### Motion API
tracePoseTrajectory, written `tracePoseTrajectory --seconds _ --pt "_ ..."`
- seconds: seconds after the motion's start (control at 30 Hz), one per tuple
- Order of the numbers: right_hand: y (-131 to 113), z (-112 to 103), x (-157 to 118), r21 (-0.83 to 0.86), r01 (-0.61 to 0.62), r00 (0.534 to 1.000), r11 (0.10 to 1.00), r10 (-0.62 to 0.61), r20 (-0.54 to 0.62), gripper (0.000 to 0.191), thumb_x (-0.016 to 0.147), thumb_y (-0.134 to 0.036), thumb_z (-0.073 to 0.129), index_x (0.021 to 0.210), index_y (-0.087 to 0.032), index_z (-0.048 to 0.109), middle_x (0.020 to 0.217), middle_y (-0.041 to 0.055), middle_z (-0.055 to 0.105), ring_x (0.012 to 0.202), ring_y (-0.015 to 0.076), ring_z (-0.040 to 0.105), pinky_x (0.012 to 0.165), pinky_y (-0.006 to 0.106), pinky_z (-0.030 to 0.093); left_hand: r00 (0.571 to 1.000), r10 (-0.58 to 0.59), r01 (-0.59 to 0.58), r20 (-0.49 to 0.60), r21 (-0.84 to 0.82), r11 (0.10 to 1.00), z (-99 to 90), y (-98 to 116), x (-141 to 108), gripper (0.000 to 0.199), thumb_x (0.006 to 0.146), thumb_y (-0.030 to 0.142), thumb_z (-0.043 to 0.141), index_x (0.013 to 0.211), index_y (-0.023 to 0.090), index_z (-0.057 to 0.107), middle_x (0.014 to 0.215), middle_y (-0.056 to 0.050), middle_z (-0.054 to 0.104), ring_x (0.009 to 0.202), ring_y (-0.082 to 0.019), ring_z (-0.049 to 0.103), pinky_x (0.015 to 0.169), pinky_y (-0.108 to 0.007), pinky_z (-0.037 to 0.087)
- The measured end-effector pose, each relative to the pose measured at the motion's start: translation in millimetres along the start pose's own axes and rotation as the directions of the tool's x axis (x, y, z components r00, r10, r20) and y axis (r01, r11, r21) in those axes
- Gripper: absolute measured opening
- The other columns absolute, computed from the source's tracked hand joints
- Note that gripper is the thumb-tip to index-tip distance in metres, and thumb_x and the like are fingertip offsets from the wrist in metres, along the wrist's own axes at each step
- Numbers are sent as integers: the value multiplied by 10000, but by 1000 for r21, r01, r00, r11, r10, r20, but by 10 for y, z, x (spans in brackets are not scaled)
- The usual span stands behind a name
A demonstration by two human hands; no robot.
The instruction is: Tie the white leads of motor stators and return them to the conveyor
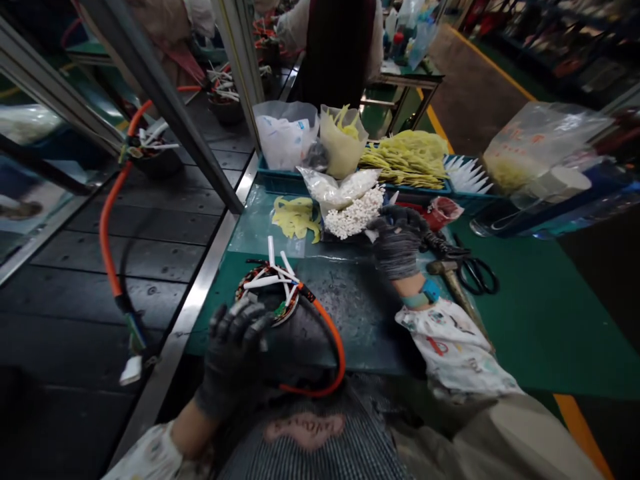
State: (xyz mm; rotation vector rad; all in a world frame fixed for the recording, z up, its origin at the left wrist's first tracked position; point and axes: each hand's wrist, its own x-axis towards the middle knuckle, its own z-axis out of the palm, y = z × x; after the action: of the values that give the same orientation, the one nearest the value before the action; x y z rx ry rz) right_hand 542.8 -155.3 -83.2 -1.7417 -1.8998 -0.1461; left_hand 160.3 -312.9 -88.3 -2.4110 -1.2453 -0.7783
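white tubes (263, 283) already on coil (291, 308), yellow pieces (295, 217) loose beyond. left hand (233, 353) at coil, right hand (399, 248) beside white bits (353, 217); can't tell either's grip.

The green work surface (545, 307) adjoins a conveyor (165, 260) of dark slats on its left side. A bright metal rail (210, 273) edges the conveyor. Grey metal posts (165, 107) stand along the line, tilted in view. Beyond, a second table (413, 79) stands on green floor. A yellow floor line (493, 63) borders a brown walkway (465, 87). Loaded shelving (560, 47) occupies the dim upper right. Light reflects off the rail.
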Motion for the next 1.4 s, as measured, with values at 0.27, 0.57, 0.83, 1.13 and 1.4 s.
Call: tracePoseTrajectory --seconds 0.27,0.57,0.83,1.13,1.4 --pt "102 -151 -131 53 24 991 998 -16 -136 210 1035 -406 677 1002 -222 773 1115 144 783 1082 350 708 994 532 556 991 -58 42 -117 -133 990 435 -2 46 204 1013 350 854 1004 279 663 904 10 766 971 -262 772 1127 -498 590" --pt "45 -139 -25 -25 -32 985 999 27 -169 245 938 -443 811 984 -203 822 1305 218 754 1271 442 641 1130 701 478 985 -134 117 -107 -152 981 522 168 83 165 941 250 870 986 273 713 844 0 748 950 -266 755 1140 -516 546" --pt "-204 -449 -101 306 103 984 947 -51 -173 192 993 -435 769 906 -263 773 980 91 836 937 319 801 900 544 652 998 -70 69 5 -232 970 559 -105 110 224 1014 449 843 947 269 728 846 -9 754 975 -266 771 1190 -526 558" --pt "-1161 -957 -684 705 38 994 709 49 -102 304 1043 -496 840 885 -320 650 740 -14 741 611 240 727 557 391 547 990 -118 134 76 -254 958 521 -80 150 319 1080 518 763 922 246 714 862 11 744 971 -233 757 1297 -562 516" --pt "-1211 -652 -1195 641 -31 997 767 72 -38 405 1106 -588 716 825 -308 634 698 16 749 566 240 712 513 376 536 995 -91 76 -39 -298 952 439 -13 246 262 1146 443 615 983 250 683 877 16 749 899 -205 747 1330 -541 514"
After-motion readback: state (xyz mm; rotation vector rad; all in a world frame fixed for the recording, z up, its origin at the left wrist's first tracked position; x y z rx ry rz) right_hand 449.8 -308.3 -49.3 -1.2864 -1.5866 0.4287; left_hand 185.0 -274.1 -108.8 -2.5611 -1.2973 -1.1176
